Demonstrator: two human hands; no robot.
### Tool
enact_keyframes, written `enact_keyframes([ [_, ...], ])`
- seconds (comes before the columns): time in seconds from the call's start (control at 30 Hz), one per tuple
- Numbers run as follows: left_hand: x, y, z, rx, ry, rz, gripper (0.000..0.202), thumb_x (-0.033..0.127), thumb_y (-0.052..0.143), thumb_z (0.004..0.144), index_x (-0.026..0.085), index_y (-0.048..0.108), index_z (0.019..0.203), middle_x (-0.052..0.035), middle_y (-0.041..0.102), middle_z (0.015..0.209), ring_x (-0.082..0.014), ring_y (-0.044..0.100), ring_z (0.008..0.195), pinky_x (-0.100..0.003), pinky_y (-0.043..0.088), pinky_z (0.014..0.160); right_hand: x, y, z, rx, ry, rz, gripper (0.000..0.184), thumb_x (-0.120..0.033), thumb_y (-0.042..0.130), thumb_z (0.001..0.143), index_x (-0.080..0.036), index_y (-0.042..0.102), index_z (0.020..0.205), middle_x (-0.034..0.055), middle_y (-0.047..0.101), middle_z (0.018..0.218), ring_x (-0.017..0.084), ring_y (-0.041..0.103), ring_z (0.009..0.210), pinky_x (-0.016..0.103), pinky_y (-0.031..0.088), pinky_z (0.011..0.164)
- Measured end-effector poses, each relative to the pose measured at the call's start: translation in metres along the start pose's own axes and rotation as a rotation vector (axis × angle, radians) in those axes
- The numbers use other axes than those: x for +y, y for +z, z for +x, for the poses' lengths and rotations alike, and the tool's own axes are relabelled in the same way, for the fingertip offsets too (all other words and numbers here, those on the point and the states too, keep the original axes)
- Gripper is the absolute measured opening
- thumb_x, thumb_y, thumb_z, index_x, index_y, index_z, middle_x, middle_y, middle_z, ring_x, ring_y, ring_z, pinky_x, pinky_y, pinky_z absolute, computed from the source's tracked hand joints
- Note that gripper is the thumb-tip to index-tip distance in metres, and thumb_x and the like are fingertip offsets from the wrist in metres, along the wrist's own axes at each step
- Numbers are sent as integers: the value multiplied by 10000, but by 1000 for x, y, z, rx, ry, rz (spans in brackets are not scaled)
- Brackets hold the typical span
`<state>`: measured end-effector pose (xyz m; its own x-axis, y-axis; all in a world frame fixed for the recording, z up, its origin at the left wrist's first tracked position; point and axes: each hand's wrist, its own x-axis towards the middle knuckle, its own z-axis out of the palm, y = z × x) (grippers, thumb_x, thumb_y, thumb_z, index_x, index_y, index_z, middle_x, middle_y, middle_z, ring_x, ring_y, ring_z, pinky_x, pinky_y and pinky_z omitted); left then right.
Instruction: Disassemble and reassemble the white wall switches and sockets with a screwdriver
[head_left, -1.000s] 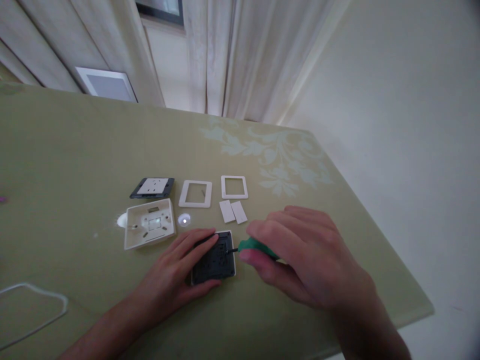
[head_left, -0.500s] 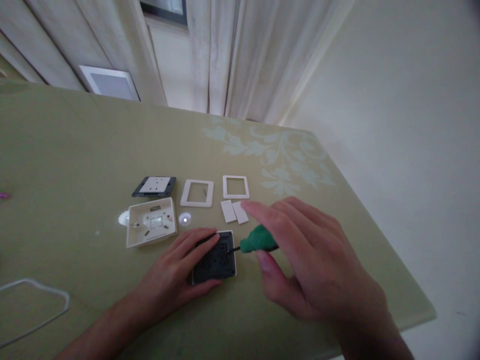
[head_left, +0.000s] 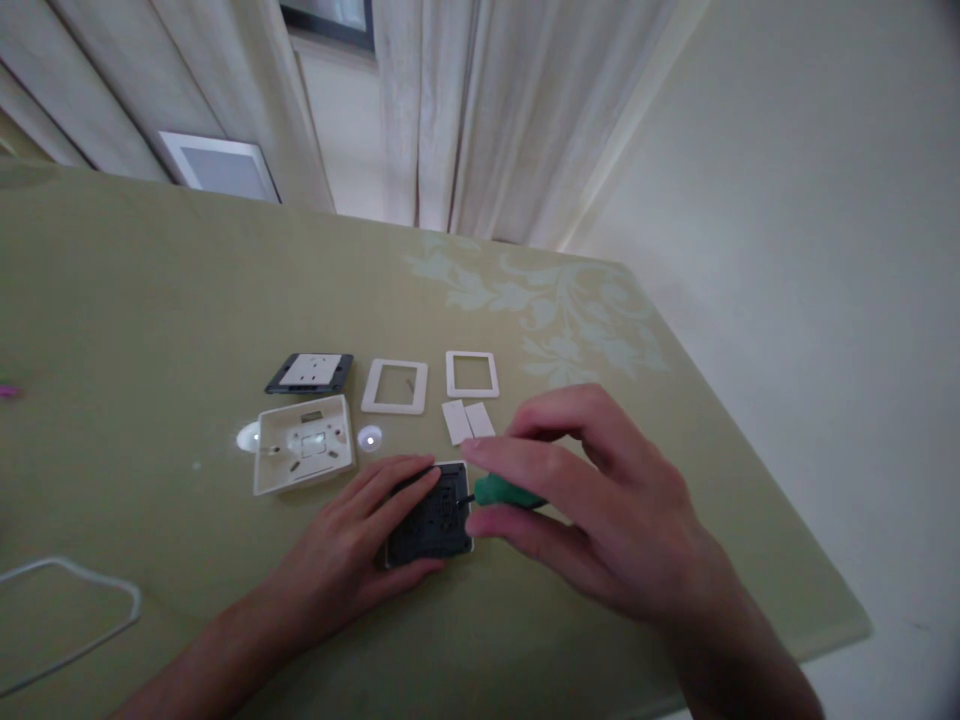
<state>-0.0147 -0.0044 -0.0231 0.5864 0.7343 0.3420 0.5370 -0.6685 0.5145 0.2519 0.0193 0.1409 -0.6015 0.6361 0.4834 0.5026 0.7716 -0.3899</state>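
My left hand lies closed over the left side of a dark switch plate with a white rim, holding it at the near part of the table. In my right hand is a screwdriver with a green handle, gripped between thumb and fingers. Its thin shaft points left, and the tip meets the dark plate near its middle; the exact spot is too small to make out. Just beyond the plate lie two small white rectangular covers, side by side, partly near my right fingertips.
Left of centre rests a white open mounting box, with a dark-framed socket plate behind it. Two white square frames lie farther back. A white cable curls at the left; a wall borders the right.
My right thumb and fingers have shifted left along the screwdriver handle, and the other fingers have curled. The left hand and the plate have stayed in place.
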Motion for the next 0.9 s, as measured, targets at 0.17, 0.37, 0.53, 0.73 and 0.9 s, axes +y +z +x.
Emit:
enact_keyframes([
  [0.17,-2,0,0,7,22,15,737,438,754,1003,247,446,1645,-157,598,1578,-377,598,1428,-543,577,1148,-3,0,1,-121,37,251,524,-49,523,1020,-126,536,1538,114,653,1470,179,598,1411,293,495,1216],
  [0.37,15,-15,14,52,4,-62,528,348,695,1051,273,536,1549,-116,668,1499,-347,601,1414,-574,516,1191,3,-2,6,-106,-26,230,371,-132,565,1081,-170,621,1446,94,678,1434,177,614,1370,324,500,1213],
  [0.53,37,-27,45,-53,-119,-396,249,244,581,1107,285,663,1339,-36,767,1284,-226,723,1174,-388,589,1035,2,-3,5,-150,-59,371,557,-40,456,1041,-208,494,1571,120,515,1631,200,461,1560,420,427,1305],
  [0.73,33,-22,68,-64,-181,-534,189,236,602,1064,215,751,951,34,770,843,-158,702,771,-255,541,704,4,0,5,-114,-65,356,511,-136,507,1079,-204,459,1583,115,579,1577,211,489,1531,456,411,1311],
  [0.9,29,-23,67,70,-225,-496,131,313,759,920,198,709,880,15,765,835,-186,694,766,-261,545,670,4,6,4,-137,-16,318,474,-205,623,1076,-238,506,1534,85,680,1455,203,618,1364,405,519,1184],
])
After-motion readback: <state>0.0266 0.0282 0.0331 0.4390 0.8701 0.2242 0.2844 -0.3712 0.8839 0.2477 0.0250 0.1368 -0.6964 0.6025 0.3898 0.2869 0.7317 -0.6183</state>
